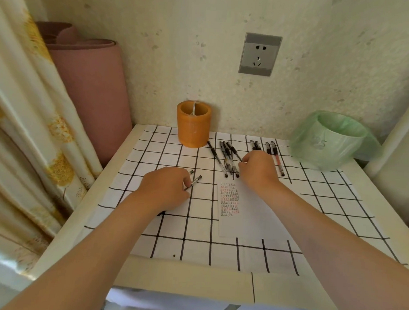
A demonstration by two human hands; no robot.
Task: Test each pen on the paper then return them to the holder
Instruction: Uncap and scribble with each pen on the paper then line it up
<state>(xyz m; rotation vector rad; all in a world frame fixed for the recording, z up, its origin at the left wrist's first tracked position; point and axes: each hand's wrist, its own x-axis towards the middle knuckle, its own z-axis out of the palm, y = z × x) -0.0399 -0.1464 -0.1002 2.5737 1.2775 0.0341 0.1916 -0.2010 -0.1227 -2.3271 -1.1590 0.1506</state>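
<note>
Pens of black plastic (pixel 224 158) lie on white grid-clothed counter (pixel 78 220) beside orange cylindrical holder (pixel 193 124). Right hand (pixel 258 171) pinches one. Left hand (pixel 165 188) grips two black pens (pixel 195 180) near scribbled white paper (pixel 250 214).

A pale cream table (pixel 182 284) carries a white cloth (pixel 196 224) with a black grid. The cloth covers most of the top and leaves the front edge bare. On the cloth, an orange holder (pixel 193 129) stands at the back, left of centre. Just right of it lies a cluster of black pens (pixel 226 158), with a second cluster (pixel 272 148) farther right. A sheet of paper (pixel 250 214) with rows of scribbles lies near the middle. A bin (pixel 331 145) lined with a green bag stands at the back right corner.
</note>
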